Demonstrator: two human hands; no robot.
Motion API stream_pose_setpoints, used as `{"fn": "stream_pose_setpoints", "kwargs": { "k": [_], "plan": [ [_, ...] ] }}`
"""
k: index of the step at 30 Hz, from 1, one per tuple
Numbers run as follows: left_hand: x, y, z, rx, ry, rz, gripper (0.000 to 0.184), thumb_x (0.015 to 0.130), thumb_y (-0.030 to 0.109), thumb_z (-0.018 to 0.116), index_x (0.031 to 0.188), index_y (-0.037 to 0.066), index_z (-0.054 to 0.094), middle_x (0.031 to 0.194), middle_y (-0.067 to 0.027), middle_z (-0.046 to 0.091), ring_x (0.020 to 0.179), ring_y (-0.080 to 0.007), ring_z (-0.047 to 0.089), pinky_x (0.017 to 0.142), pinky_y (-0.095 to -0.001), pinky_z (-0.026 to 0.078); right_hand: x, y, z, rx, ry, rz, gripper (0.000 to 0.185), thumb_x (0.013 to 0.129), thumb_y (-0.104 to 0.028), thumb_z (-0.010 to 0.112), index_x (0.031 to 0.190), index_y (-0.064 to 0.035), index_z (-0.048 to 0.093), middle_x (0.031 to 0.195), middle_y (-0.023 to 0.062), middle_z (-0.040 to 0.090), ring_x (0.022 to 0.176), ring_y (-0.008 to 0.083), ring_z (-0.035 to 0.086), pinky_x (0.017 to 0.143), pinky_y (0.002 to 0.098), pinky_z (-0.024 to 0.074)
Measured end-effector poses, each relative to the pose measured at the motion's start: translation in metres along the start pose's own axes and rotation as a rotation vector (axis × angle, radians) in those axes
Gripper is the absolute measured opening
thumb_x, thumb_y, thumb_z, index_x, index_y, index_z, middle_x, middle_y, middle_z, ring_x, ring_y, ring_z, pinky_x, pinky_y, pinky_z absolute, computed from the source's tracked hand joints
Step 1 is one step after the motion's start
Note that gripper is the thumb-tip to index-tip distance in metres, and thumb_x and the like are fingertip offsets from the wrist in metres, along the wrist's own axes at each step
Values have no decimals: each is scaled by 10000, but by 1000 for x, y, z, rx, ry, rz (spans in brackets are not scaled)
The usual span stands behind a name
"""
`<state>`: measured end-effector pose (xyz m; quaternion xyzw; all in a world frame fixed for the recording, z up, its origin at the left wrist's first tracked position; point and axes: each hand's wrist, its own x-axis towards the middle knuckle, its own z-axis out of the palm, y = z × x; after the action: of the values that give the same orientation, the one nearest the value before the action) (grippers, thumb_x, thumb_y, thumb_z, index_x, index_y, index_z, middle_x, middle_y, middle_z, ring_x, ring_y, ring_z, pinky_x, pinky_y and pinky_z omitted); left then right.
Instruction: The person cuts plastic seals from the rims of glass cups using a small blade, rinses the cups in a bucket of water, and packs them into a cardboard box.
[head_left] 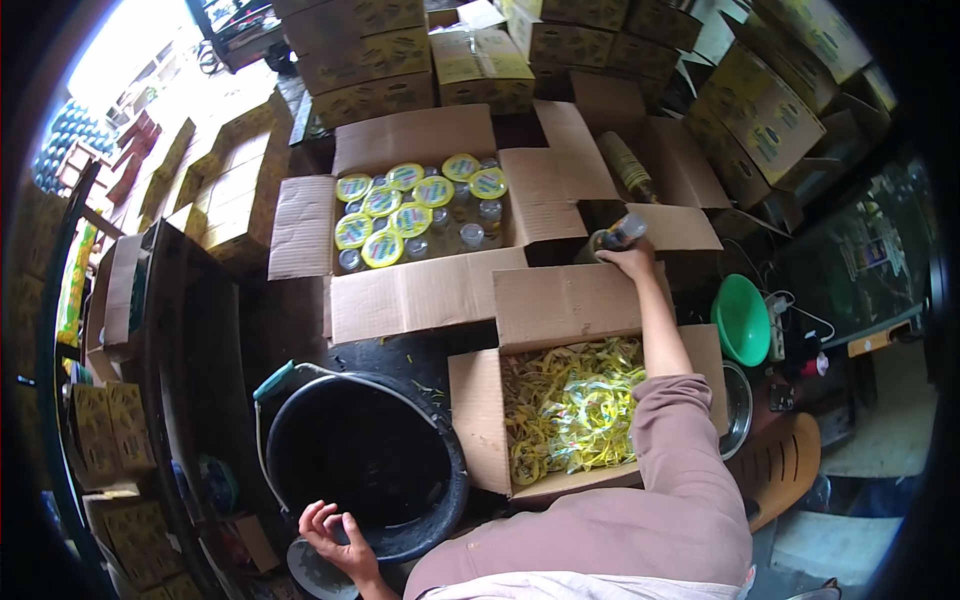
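My right hand (627,262) reaches forward past the near box and is closed around a small clear plastic cup (630,230); part of it is hidden by my fingers. Just left of that hand stands an open carton (410,295) with several cups (411,218), some under yellow printed lids, others showing clear ends. Close to my body, my left hand (338,540) is empty, its fingers loosely curled and apart, at the near left rim of a black bucket (455,450). Under my right forearm, another open carton (475,420) holds yellow shredded strips and shiny clear plastic (590,420).
Behind my right hand, an open carton (690,170) contains a long yellowish roll or stack (627,168). A green bowl (741,320), a metal bowl (737,405) and a chair (785,465) are at right. Stacked yellow cartons (365,60) stand at the back.
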<state>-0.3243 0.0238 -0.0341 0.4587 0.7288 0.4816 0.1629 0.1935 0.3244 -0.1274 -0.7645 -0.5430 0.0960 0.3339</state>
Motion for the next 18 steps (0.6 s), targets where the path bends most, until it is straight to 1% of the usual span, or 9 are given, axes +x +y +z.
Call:
{"fn": "stream_pose_setpoints", "kwargs": {
  "k": [2, 4, 5, 6, 8, 10, 12, 15, 18],
  "plan": [
    [0, -2, 0, -40, 5, -15, 397, 741, 26, 538, 1116, 46, 409, 1073, -94, 455, 897, -169, 506, 727, -260, 423, 7, 3, -4, 108, -53, -9, 755, 435, -346, 847, 1046, -25, 540, 996, 123, 612, 921, 230, 597, 808, 318, 461],
    [-1, -4, -2, -40, 4, 13, 359, 779, 32, 519, 1120, 46, 409, 1074, -86, 470, 895, -146, 510, 730, -238, 410, 0, -12, -11, 321, 196, -36, 832, 500, -359, 829, 1142, 35, 475, 1085, 181, 562, 1009, 257, 550, 862, 330, 427],
    [-1, -6, -3, -34, 4, 23, 358, 779, 31, 519, 1119, 45, 409, 1073, -86, 468, 894, -145, 509, 730, -238, 409, -4, -23, -11, 436, 325, -84, 805, 603, -342, 786, 1188, 79, 427, 1139, 221, 518, 1064, 290, 507, 903, 356, 396],
    [-1, -7, -2, -29, 5, 33, 358, 778, 30, 520, 1118, 43, 408, 1072, -87, 467, 892, -145, 507, 730, -239, 408, -14, -53, -16, 264, 565, -282, 613, 681, -274, 733, 1136, 48, 478, 1084, 181, 546, 1007, 291, 525, 872, 362, 408],
    [-1, -7, -2, -38, 8, 35, 357, 778, 30, 519, 1117, 43, 407, 1073, -86, 462, 889, -145, 504, 731, -237, 406, -26, -99, -4, 104, 704, -358, 443, 710, -217, 699, 1057, -1, 529, 988, 135, 566, 911, 258, 549, 807, 338, 432],
    [-1, -6, -3, -53, 9, 33, 357, 777, 30, 519, 1115, 42, 406, 1075, -86, 458, 886, -145, 501, 732, -237, 405, -29, -142, 27, 279, 466, -372, 269, 717, -177, 674, 935, -47, 583, 848, 95, 573, 798, 220, 563, 694, 330, 454],
    [-1, -3, -2, -80, 23, 28, 358, 774, 32, 520, 1113, 42, 405, 1077, -88, 454, 885, -146, 499, 734, -236, 405, -22, -161, 72, 139, 117, -404, 333, 690, -234, 700, 941, -47, 587, 811, 119, 576, 713, 257, 577, 643, 356, 471],
    [-1, -3, -3, -83, 45, 23, 362, 768, 29, 518, 1110, 41, 400, 1073, -88, 451, 881, -144, 498, 741, -235, 403, -15, -184, 125, -37, -194, -257, 489, 623, -328, 738, 1005, -61, 591, 975, 137, 599, 903, 280, 590, 795, 373, 479],
    [-3, -4, -2, -118, 67, 6, 366, 761, 31, 517, 1106, 42, 397, 1057, -85, 449, 873, -143, 497, 746, -236, 402, -1, -181, 161, -235, -399, -197, 528, 580, -339, 754, 1014, -86, 592, 1024, 133, 594, 927, 283, 582, 815, 376, 473]
  ]
}}
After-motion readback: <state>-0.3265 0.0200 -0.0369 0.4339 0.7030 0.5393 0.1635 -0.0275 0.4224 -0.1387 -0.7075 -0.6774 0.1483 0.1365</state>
